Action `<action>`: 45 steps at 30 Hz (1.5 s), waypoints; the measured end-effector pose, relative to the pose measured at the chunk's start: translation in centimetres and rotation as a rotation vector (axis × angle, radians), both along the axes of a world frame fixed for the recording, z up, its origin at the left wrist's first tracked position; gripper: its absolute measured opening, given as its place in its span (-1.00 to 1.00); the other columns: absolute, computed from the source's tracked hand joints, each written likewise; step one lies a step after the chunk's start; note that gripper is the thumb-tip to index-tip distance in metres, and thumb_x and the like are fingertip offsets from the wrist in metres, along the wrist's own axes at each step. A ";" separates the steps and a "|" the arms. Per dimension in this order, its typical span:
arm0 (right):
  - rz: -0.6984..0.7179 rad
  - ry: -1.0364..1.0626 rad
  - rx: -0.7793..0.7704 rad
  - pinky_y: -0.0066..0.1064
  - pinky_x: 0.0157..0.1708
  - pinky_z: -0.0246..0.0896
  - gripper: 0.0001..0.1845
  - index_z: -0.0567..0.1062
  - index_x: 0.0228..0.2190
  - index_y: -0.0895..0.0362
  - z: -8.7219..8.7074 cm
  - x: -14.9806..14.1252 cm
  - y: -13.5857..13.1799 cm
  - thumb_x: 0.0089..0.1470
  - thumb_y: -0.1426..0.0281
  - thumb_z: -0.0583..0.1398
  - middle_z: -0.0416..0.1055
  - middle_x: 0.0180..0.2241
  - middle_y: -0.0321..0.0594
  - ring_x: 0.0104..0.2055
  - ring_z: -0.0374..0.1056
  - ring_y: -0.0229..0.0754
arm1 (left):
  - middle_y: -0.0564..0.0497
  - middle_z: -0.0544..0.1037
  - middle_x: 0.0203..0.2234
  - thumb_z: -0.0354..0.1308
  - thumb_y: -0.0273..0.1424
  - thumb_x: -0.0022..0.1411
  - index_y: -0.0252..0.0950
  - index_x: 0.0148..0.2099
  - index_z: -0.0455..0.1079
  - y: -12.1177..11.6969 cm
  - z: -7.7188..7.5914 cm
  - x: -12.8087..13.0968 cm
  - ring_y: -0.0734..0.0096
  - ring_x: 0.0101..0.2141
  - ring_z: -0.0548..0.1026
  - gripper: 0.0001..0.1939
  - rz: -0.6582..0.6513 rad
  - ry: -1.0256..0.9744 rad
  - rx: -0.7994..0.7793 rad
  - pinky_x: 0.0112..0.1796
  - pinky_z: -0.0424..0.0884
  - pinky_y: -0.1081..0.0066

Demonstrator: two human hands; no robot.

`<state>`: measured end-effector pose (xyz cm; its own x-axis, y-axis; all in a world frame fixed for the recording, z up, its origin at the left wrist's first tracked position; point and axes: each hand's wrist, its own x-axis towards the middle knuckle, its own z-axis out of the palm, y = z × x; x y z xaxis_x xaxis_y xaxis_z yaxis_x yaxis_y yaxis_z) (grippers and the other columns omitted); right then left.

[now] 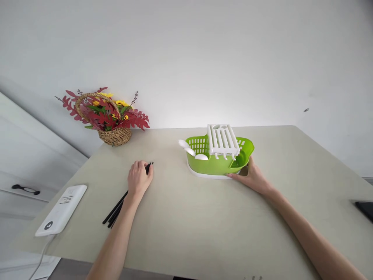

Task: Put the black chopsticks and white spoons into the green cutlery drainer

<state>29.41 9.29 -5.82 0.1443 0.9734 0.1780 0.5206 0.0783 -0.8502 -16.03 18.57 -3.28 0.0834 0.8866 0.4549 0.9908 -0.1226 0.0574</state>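
Note:
My left hand point(140, 177) is closed round several black chopsticks point(117, 208) at the left of the table, their ends showing on both sides of the fist. With thumb and fingers spread, my right hand point(252, 178) grips the near right end of a green cutlery holder point(210, 165). The holder stands on a white base tray point(201, 174). White spoons point(189, 151) lean out of its left compartment. A white slotted rack point(223, 139) with small hooks sits across its middle. The right compartment shows bare green inside.
A wicker basket point(115, 136) of red leaves and yellow flowers stands at the back left. A white power strip or charger point(62, 210) with a cable lies on the left edge. Something dark point(365, 209) lies at the far right. The wall borders the table point(175, 217) behind.

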 end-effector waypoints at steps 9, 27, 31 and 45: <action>-0.011 -0.001 -0.023 0.15 0.16 0.35 0.05 0.20 0.23 -0.06 0.0 0.0 0.0 -0.14 -0.15 0.47 0.41 0.18 0.00 0.20 0.36 0.29 | -0.42 0.45 -0.03 0.06 -0.16 0.38 -0.43 0.08 0.36 -0.5 0.2 0.2 -0.23 -0.02 0.47 -0.56 0.004 -0.048 0.080 -0.06 0.45 -0.04; 0.002 0.018 0.010 0.10 0.14 0.35 0.01 0.22 0.21 -0.03 0.0 -0.1 0.1 -0.12 -0.09 0.48 0.42 0.17 0.01 0.17 0.38 0.24 | -0.28 0.38 0.19 0.14 -0.19 0.45 -0.23 0.12 0.31 -4.0 7.9 8.8 0.01 0.28 0.32 -0.69 -0.506 -0.470 0.359 0.29 0.24 -0.06; 0.024 0.017 0.048 0.11 0.19 0.32 -0.01 0.22 0.19 -0.02 -0.1 -0.1 0.2 -0.11 -0.11 0.48 0.39 0.20 0.02 0.23 0.34 0.24 | -0.24 0.37 0.25 0.02 -0.09 0.51 -0.20 0.18 0.28 -3.6 9.5 11.2 0.09 0.30 0.34 -0.62 -0.590 -0.603 0.193 0.28 0.31 0.03; 0.067 0.024 0.086 0.11 0.20 0.31 0.00 0.22 0.24 -0.03 -0.3 0.3 0.5 -0.08 -0.09 0.47 0.37 0.21 0.00 0.25 0.32 0.22 | -0.09 0.62 -0.04 0.22 -0.08 0.33 -0.21 -0.01 0.47 -2.5 12.8 15.3 0.14 0.02 0.53 -0.65 -0.764 -0.429 0.023 0.11 0.40 0.14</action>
<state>29.66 9.81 -6.13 0.0843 0.9623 0.2585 0.4910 0.1856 -0.8512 -0.74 16.02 9.52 0.4684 0.6479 0.6006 0.5302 -0.7500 0.3956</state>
